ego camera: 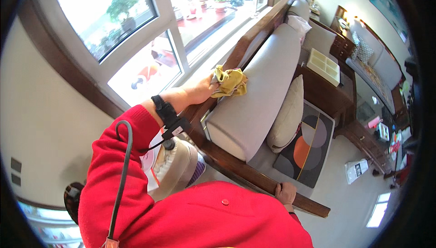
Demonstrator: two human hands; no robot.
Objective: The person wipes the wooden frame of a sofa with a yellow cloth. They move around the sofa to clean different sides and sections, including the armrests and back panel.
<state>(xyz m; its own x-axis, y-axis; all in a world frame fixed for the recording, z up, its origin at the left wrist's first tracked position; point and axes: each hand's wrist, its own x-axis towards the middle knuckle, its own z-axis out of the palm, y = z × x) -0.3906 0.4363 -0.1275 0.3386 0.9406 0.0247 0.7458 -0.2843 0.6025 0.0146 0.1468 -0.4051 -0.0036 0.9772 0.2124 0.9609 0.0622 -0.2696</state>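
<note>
My left hand (201,89) holds a crumpled yellow cloth (230,82) against the top of the sofa's back, where the wooden rail (246,43) meets a grey back cushion (259,74). A black strap with a small box (170,117) and a cable is around that wrist. Low on the right, my right hand (286,193) grips the wooden armrest (245,176) of the same sofa, fingers curled over its top. Between the two hands, a beige pillow (287,118) leans on the back cushion, beside a dark seat mat (305,146) with an orange circle.
Windows (136,20) run along the left, close to the sofa back. Behind the armrest, a beige bag-like item (173,166) stands near my body. Past the sofa are a wooden side table with a divided tray (323,67), a cluttered coffee table (383,130) and a white bag (356,170) on the floor.
</note>
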